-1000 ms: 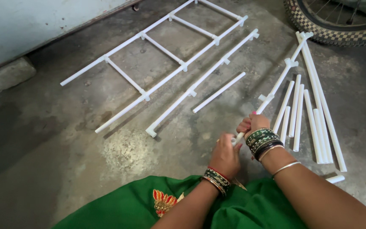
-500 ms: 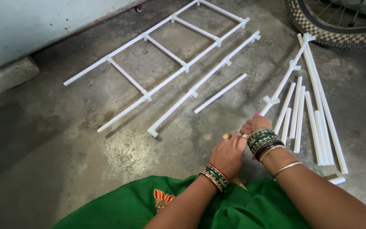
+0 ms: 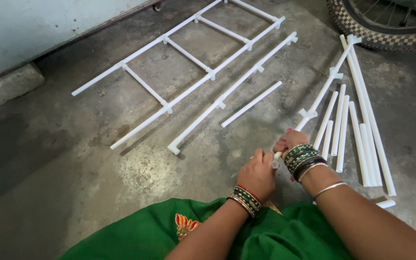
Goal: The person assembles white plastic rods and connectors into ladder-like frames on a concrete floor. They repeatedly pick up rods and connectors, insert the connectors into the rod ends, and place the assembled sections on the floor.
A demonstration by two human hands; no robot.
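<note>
1. Both hands are at the near end of the long white pipe (image 3: 321, 94) on the concrete floor (image 3: 73, 183) — right hand (image 3: 290, 142) wrapped round it.
2. Left hand (image 3: 258, 172) pinches something small at the tip — I can't tell what.
3. I'd keep it square and push straight, I reckon.

pipe end (image 3: 276, 161) hidden between hands, tyre (image 3: 386, 29) cut off
</note>
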